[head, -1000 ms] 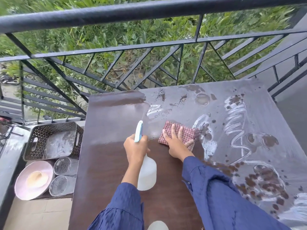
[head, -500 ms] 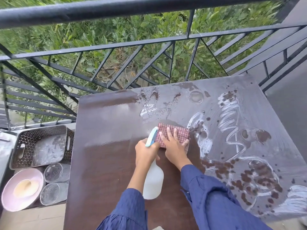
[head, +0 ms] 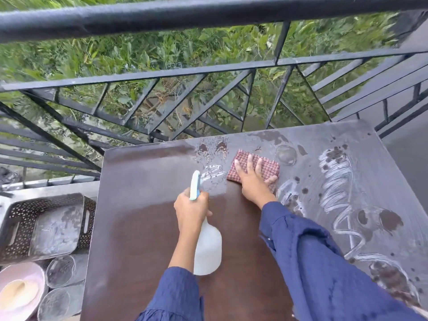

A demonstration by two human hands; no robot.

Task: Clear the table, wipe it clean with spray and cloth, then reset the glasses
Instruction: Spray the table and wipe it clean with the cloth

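Note:
A dark brown table (head: 139, 228) fills the middle of the view, wet and streaked with white smears and brown spots on its right half. My right hand (head: 251, 181) lies flat on a folded red checked cloth (head: 266, 169) near the table's far edge. My left hand (head: 191, 209) grips the neck of a white spray bottle (head: 207, 249) with a light blue trigger, held just above the table's middle. Two clear glasses (head: 60, 271) stand off the table at the lower left.
A black metal railing (head: 208, 72) runs right behind the table, with green plants beyond. At the left sit a perforated dark basket (head: 14, 218) and a pink bowl (head: 20, 293) beside the glasses. A grey floor lies to the right.
My right hand has pushed the cloth away from me toward the table's far edge. The left hand still holds the bottle at about the same place.

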